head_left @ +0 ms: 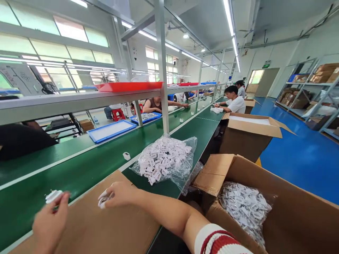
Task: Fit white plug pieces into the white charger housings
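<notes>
Cardboard (106, 225) is laid along the green conveyor belt (87, 165), blue flooring (293, 148) beyond; a pronged white part (53, 196) is pinched by the left hand (51, 221), seemingly a casing (102, 201) by the right hand (122, 194).

the held pieces (53, 196) look smooth plastic, the cardboard (103, 231) matt.

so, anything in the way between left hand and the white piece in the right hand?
Nothing visible: just open space over the cardboard between the left hand and the white piece in the right hand.
</notes>
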Demonstrator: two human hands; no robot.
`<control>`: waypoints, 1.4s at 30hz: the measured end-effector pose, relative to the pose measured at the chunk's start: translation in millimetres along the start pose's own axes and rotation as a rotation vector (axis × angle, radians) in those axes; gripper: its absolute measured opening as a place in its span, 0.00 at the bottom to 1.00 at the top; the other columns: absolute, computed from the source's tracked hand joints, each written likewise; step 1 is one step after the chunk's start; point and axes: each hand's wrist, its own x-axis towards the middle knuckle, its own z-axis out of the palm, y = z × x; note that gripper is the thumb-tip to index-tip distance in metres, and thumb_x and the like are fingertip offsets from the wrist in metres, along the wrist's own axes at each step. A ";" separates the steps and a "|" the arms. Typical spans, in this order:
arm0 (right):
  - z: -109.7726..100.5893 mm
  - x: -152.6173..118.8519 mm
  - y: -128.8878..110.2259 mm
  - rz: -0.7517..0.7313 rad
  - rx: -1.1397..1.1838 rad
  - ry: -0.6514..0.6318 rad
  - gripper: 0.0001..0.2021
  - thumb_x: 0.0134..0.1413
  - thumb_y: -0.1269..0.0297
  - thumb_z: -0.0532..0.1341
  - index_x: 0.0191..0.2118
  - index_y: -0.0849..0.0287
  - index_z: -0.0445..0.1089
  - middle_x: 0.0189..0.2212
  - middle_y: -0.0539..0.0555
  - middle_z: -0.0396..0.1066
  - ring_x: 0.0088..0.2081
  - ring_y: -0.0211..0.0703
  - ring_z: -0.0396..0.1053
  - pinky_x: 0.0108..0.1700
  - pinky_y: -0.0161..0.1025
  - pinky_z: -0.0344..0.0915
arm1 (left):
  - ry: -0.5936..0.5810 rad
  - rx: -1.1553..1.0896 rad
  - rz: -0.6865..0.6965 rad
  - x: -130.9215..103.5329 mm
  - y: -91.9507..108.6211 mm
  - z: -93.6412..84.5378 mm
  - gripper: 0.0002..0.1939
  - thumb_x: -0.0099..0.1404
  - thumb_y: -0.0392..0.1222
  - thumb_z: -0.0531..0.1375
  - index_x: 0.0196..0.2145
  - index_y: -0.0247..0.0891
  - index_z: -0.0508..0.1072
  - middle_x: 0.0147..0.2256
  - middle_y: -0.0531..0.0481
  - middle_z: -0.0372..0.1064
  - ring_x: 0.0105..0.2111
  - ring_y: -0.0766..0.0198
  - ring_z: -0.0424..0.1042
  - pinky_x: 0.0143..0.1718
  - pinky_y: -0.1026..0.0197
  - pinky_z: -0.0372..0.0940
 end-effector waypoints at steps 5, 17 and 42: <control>30.8 6.5 2.6 0.179 0.324 0.031 0.16 0.47 0.59 0.70 0.44 0.53 0.78 0.30 0.47 0.74 0.30 0.40 0.71 0.26 0.32 0.62 | -0.124 -0.276 -0.323 -42.1 19.4 18.2 0.19 0.45 0.67 0.60 0.25 0.54 0.80 0.27 0.55 0.76 0.34 0.44 0.75 0.30 0.50 0.67; 58.1 18.0 39.1 0.262 0.800 0.139 0.19 0.39 0.67 0.76 0.42 0.56 0.77 0.34 0.48 0.76 0.35 0.38 0.73 0.37 0.32 0.67 | -0.304 -0.505 -0.297 -45.7 20.6 48.6 0.43 0.40 0.71 0.61 0.48 0.40 0.76 0.51 0.42 0.77 0.52 0.41 0.75 0.53 0.44 0.68; 53.4 5.8 46.8 -0.025 0.204 0.077 0.16 0.45 0.75 0.67 0.42 0.51 0.77 0.39 0.48 0.80 0.40 0.44 0.76 0.44 0.38 0.72 | -0.041 -0.331 -0.155 30.2 32.1 57.4 0.24 0.54 0.44 0.58 0.48 0.34 0.76 0.49 0.37 0.76 0.46 0.48 0.77 0.51 0.48 0.72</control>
